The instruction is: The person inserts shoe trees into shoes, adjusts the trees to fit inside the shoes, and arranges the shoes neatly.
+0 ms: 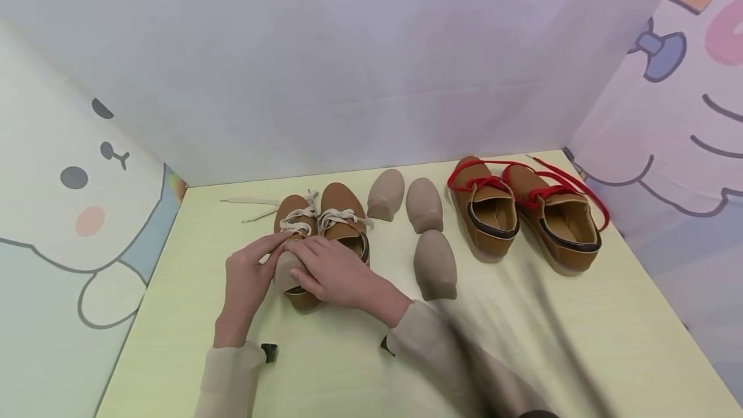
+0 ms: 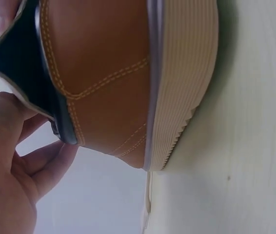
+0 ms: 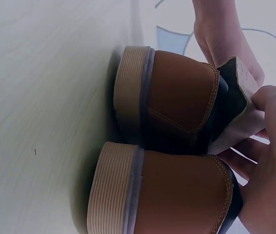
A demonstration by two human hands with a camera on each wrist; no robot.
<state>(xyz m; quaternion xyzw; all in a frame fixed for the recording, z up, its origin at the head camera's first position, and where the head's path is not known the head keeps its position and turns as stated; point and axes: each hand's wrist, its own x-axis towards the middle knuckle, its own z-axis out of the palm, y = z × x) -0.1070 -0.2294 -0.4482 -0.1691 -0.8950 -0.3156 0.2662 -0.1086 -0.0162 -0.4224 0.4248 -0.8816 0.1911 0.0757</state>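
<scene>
In the head view, both hands meet over the nearer-left brown shoe [image 1: 293, 205] with white laces. Between them is a beige, moulded shoe insert [image 1: 284, 274] at the shoe's opening. My left hand [image 1: 246, 276] grips its far left side with bent fingers. The right hand [image 1: 342, 273] reaches across from the right, fingers curled over the top of the insert and thumb along its near side. Against this shoe stands its mate [image 1: 338, 197], partly covered by the right hand. The left wrist view shows the shoe's stitched side [image 2: 101, 83] and sole on the table.
Three more beige inserts [image 1: 386, 192] lie right of the white-laced pair. Farther right stand two brown shoes [image 1: 484, 237] with loose red laces [image 1: 571, 179]. Curtains with cartoon figures enclose the pale table [image 1: 342, 366]. Blurred dark cords [image 1: 473, 360] cross before the right forearm.
</scene>
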